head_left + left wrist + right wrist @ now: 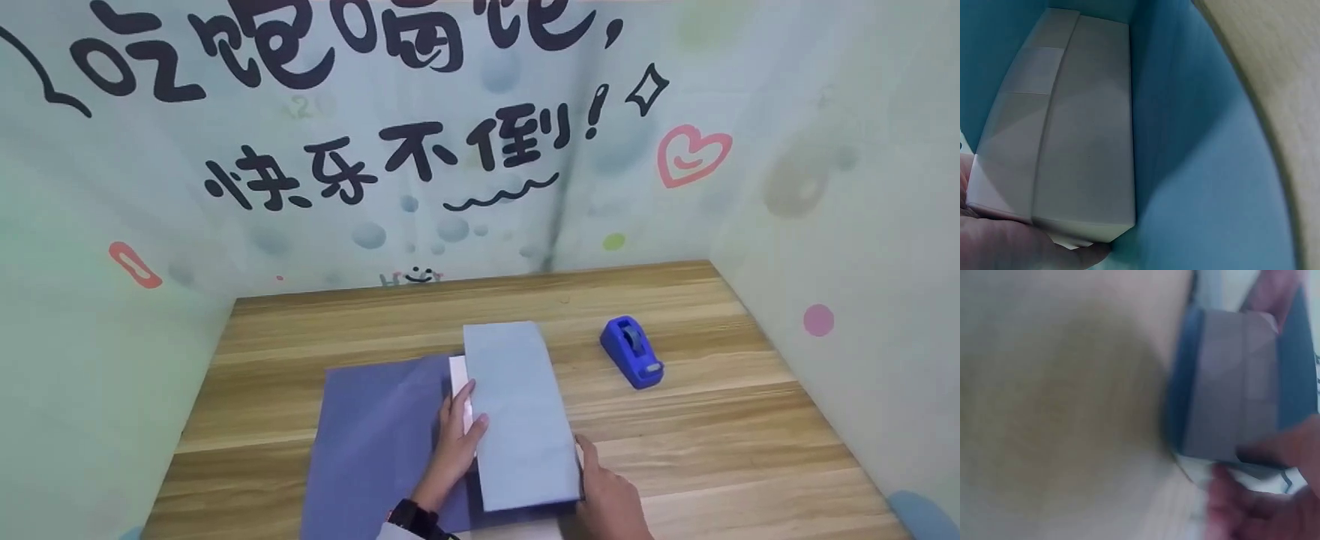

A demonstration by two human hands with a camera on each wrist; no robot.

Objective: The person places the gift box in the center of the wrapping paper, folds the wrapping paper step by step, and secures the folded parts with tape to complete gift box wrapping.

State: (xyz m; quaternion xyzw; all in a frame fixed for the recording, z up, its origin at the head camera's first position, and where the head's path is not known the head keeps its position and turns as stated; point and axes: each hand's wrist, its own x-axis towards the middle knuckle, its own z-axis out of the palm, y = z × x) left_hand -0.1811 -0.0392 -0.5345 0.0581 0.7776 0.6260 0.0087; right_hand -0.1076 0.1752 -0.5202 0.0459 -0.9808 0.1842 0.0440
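From here, left hand grips white box, right hand pinches blue paper between fingertips; I'd keep box steady, paper snug.

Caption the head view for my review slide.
Left hand and right hand at blue paper folded over a white box, a tape dispenser to the right on the table.

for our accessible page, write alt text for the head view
A person's left hand holds a white box mostly hidden by a light blue paper flap, while the right hand holds the flap's lower right edge. Darker blue paper lies beneath on a wooden table, with a blue tape dispenser to the right.
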